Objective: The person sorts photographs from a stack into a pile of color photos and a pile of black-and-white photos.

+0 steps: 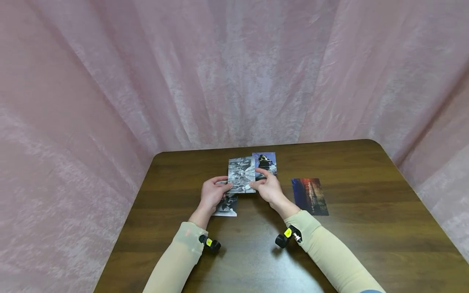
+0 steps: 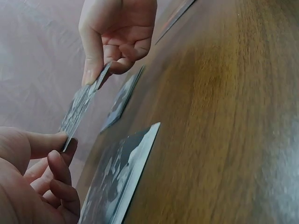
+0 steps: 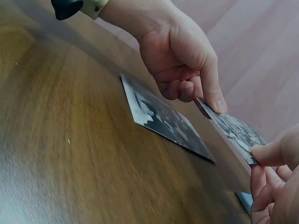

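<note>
Spanning the middle of your tabletop (image 1: 366, 171), the grey photo (image 1: 242, 174) hangs clear of the wood between your hands, long axis pointing away from you: your left hand (image 1: 212, 195) pinches its near left edge, your right hand (image 1: 269, 189) its right edge, each equally close.

I see both hands pinching a grey photo (image 2: 80, 106) above the counter (image 2: 224, 116); another print (image 2: 119, 182), possibly black-and-white, lies flat beneath.

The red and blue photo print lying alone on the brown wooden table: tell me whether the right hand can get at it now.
Probably yes, once freed: the right hand pinches the grey photo, and bare table lies between it and the red and blue print.
</note>
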